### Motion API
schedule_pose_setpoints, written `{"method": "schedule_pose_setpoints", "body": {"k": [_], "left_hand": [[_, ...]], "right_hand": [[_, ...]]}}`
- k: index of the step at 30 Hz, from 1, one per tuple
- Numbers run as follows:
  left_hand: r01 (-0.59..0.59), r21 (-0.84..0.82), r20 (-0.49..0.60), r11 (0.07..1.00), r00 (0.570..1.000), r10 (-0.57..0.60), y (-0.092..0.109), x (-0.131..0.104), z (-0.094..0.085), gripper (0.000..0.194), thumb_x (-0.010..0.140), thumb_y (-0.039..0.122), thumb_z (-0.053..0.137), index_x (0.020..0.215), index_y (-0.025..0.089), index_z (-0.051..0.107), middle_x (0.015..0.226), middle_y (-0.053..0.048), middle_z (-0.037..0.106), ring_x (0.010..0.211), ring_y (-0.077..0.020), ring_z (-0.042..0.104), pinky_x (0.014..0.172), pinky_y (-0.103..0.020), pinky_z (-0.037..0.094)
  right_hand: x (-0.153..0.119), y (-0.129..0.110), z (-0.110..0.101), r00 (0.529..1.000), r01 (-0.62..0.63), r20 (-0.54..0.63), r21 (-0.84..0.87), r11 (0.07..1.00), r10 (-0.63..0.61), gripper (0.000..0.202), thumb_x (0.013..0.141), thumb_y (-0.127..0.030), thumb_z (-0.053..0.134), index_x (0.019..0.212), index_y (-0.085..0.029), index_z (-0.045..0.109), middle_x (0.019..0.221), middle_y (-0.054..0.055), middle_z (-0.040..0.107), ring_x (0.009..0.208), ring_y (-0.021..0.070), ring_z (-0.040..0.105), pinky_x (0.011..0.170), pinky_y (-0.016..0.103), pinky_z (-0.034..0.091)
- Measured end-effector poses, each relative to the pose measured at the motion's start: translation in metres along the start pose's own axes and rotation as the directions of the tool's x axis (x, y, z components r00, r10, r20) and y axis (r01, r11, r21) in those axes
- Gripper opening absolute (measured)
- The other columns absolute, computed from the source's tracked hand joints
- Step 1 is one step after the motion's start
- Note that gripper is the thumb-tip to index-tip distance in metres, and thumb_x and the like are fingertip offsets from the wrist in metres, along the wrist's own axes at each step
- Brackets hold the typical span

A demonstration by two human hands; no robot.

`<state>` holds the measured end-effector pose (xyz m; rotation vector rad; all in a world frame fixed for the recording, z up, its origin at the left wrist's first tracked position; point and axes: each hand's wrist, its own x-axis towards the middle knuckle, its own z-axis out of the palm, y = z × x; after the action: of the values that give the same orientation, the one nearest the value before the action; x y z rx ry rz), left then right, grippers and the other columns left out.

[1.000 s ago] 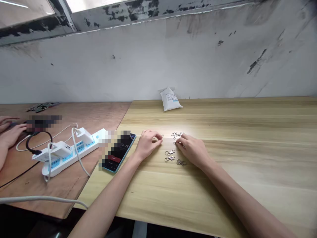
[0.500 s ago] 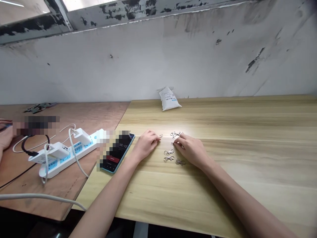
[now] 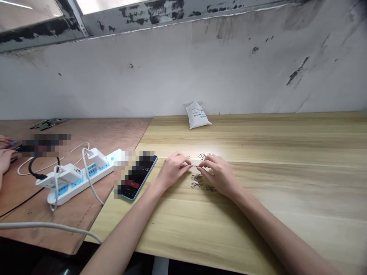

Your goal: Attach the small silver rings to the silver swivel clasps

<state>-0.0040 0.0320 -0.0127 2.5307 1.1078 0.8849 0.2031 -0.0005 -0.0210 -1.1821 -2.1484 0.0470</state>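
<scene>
Seemingly, right hand (image 3: 220, 172) pinches a ring (image 3: 195, 165); left hand (image 3: 173, 168) meets it.

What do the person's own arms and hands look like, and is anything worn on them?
The left hand and right hand are bare, with no gloves. The left forearm and right forearm taper toward the wrists; no sleeve, watch, bracelet or marking is visible on them.

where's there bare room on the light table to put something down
The widest bare patch of the light table lies right of the right hand; another, smaller, separates the white packet from the metal clasps. It's crowded among the clasps, and left of the left hand by the phone.
</scene>
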Motion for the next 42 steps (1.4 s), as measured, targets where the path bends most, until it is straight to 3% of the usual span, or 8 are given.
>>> {"method": "schedule_pose_setpoints", "body": {"k": [5,13,19,25,33,39,42], "left_hand": [[-0.083,-0.024,-0.043,0.996,0.996,0.082,0.007,0.001,0.002,0.006,0.087,0.020,0.064,0.082,0.018,0.068,0.099,-0.004,0.072,0.098,-0.0204,0.058,0.088,-0.036,0.049],[-0.095,-0.039,-0.068,0.995,0.993,0.093,0.009,0.002,0.000,0.010,0.088,0.018,0.061,0.088,0.021,0.070,0.110,-0.005,0.069,0.106,-0.0219,0.056,0.093,-0.042,0.046],[-0.017,-0.210,-0.066,0.977,0.998,0.004,0.017,0.004,-0.003,0.003,0.083,0.022,0.069,0.081,0.021,0.070,0.109,-0.005,0.069,0.110,-0.0211,0.055,0.097,-0.041,0.045],[0.053,-0.326,-0.063,0.944,0.995,-0.078,0.024,0.003,-0.002,0.003,0.082,0.021,0.070,0.080,0.022,0.071,0.110,-0.005,0.068,0.113,-0.0221,0.055,0.100,-0.043,0.044],[0.027,-0.334,-0.140,0.942,0.987,-0.078,0.027,0.003,0.000,0.002,0.083,0.021,0.069,0.083,0.021,0.071,0.099,-0.004,0.070,0.107,-0.0202,0.058,0.097,-0.040,0.046],[0.141,-0.424,-0.074,0.895,0.979,-0.189,0.027,0.005,-0.004,0.011,0.079,0.022,0.073,0.090,0.020,0.070,0.105,-0.005,0.069,0.108,-0.0201,0.060,0.098,-0.040,0.046],[0.146,-0.436,-0.056,0.888,0.980,-0.189,0.026,0.005,-0.007,0.007,0.080,0.025,0.073,0.086,0.022,0.073,0.105,-0.005,0.070,0.109,-0.0210,0.060,0.099,-0.042,0.046]], "right_hand": [[0.000,-0.001,0.000,1.000,0.018,-0.016,0.016,1.000,-0.018,0.012,0.093,-0.026,0.054,0.087,-0.021,0.064,0.093,0.007,0.061,0.091,0.0213,0.058,0.082,0.037,0.040],[-0.001,0.002,0.001,1.000,-0.012,-0.004,0.051,0.999,0.012,0.013,0.092,-0.024,0.055,0.083,-0.021,0.063,0.096,0.007,0.061,0.093,0.0209,0.058,0.089,0.040,0.038],[-0.002,0.003,0.001,0.996,-0.090,0.006,0.061,0.994,0.090,0.014,0.093,-0.029,0.054,0.095,-0.022,0.066,0.104,0.009,0.062,0.099,0.0233,0.058,0.089,0.041,0.039],[-0.001,-0.005,0.002,1.000,0.001,-0.007,0.101,0.995,-0.001,0.013,0.091,-0.026,0.055,0.100,-0.025,0.065,0.109,0.009,0.061,0.103,0.0236,0.057,0.091,0.042,0.039],[-0.002,-0.007,0.007,0.999,0.017,-0.035,0.156,0.988,-0.012,0.019,0.096,-0.021,0.047,0.102,-0.025,0.064,0.106,0.008,0.061,0.101,0.0212,0.057,0.088,0.039,0.041],[-0.001,-0.008,0.004,0.996,0.023,-0.084,0.155,0.988,-0.010,0.020,0.097,-0.026,0.049,0.101,-0.026,0.068,0.112,0.009,0.060,0.102,0.0218,0.058,0.087,0.039,0.042],[0.000,-0.009,0.002,0.995,0.013,-0.098,0.149,0.989,0.002,0.019,0.096,-0.027,0.052,0.100,-0.027,0.070,0.109,0.009,0.061,0.101,0.0225,0.058,0.087,0.040,0.042]]}}
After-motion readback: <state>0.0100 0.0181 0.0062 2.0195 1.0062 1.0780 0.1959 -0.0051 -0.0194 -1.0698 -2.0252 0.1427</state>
